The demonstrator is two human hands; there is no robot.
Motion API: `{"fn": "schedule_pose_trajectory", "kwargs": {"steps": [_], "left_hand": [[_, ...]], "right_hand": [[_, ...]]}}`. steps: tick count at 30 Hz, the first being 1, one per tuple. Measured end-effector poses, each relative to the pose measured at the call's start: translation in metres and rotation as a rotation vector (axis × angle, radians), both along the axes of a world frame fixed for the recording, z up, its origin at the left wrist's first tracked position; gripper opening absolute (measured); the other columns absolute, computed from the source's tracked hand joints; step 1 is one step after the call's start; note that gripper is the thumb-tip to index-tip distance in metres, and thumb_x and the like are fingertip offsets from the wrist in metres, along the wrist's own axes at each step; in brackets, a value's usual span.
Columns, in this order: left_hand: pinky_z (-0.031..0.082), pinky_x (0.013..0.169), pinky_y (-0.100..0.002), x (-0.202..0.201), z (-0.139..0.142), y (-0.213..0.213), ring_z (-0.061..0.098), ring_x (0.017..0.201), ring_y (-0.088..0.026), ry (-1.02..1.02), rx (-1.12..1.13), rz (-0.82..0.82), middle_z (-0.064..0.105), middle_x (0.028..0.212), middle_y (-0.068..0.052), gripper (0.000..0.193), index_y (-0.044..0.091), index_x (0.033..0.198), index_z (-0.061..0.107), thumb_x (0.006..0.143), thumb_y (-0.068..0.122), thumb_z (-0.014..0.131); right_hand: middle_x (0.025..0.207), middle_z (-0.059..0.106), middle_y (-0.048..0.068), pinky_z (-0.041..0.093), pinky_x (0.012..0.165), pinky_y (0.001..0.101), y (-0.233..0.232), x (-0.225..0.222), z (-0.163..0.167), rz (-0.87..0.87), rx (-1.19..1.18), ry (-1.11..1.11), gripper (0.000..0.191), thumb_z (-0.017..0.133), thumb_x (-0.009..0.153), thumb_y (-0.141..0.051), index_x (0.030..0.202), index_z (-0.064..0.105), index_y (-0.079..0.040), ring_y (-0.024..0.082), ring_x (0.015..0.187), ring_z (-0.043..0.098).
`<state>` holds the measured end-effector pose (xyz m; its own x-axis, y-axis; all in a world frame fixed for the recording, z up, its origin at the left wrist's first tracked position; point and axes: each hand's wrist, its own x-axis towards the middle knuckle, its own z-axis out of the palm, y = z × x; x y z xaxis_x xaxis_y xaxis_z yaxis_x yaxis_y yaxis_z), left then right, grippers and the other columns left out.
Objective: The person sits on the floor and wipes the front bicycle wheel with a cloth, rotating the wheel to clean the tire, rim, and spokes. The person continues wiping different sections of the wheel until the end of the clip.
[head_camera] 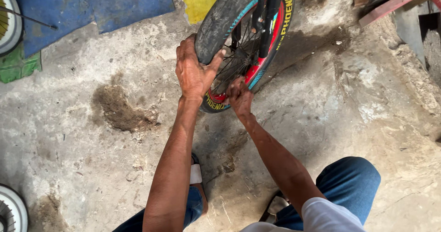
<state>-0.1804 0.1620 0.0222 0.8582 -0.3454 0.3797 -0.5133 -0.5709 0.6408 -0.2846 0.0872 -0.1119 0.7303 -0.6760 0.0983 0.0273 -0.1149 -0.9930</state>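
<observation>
Tyre point(219, 23), under the left hand point(193, 73): black, dulled with grey dust.
Rim point(257, 69), beside the right hand point(240, 99): red, with teal hatched bands and yellow lettering on a black edge.
Spokes point(234, 62), between the hands: thin, dark metal.
Floor point(321, 103), around both hands: pale grey concrete, brown stains.
Mat point(92, 4), far left of the left hand: blue.
Patch point(198, 0), above the left hand: yellow.
Trousers point(349, 181), below the right hand: blue denim.
Shirt point(326, 216): white.
</observation>
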Motion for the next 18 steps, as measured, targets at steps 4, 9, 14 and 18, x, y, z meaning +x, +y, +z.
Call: {"fn": "schedule_pose_trajectory", "kwargs": {"steps": [4, 9, 14, 18], "left_hand": [[0.051, 0.098, -0.048, -0.003, 0.005, 0.001, 0.060, 0.115, -0.037, 0.004, -0.002, -0.001, 0.063, 0.119, -0.017, 0.068, 0.000, 0.126, 0.058, 0.077, 0.032, 0.092], [0.051, 0.097, -0.047, -0.005, 0.009, -0.002, 0.060, 0.114, -0.036, 0.046, 0.007, 0.010, 0.063, 0.118, -0.016, 0.066, 0.000, 0.125, 0.059, 0.076, 0.031, 0.092], [0.051, 0.097, -0.048, -0.006, 0.009, -0.003, 0.060, 0.115, -0.037, 0.024, 0.013, 0.001, 0.064, 0.119, -0.017, 0.066, 0.000, 0.125, 0.059, 0.077, 0.031, 0.092], [0.051, 0.095, -0.049, -0.003, 0.007, -0.002, 0.060, 0.114, -0.037, 0.041, 0.025, 0.011, 0.063, 0.118, -0.018, 0.070, 0.000, 0.127, 0.057, 0.077, 0.034, 0.091]], "right_hand": [[0.075, 0.068, 0.013, 0.054, 0.054, 0.0300, -0.007, -0.010, -0.010, 0.158, -0.116, 0.105, 0.022, 0.055, 0.105, -0.009, 0.086, 0.056, 0.002, 0.018, 0.066, 0.067], [0.089, 0.069, 0.013, 0.062, 0.054, 0.0314, -0.051, -0.011, -0.007, 0.341, -0.167, -0.229, 0.012, 0.055, 0.099, -0.007, 0.091, 0.063, -0.002, 0.018, 0.074, 0.069], [0.080, 0.069, 0.015, 0.053, 0.055, 0.0330, -0.069, -0.008, 0.006, 0.072, -0.358, 0.069, 0.030, 0.065, 0.103, -0.018, 0.123, 0.059, 0.004, 0.018, 0.070, 0.069], [0.073, 0.064, 0.011, 0.053, 0.054, 0.0370, -0.052, 0.006, 0.003, 0.029, -0.040, -0.059, 0.023, 0.060, 0.111, -0.025, 0.108, 0.060, -0.002, 0.020, 0.062, 0.064]]}}
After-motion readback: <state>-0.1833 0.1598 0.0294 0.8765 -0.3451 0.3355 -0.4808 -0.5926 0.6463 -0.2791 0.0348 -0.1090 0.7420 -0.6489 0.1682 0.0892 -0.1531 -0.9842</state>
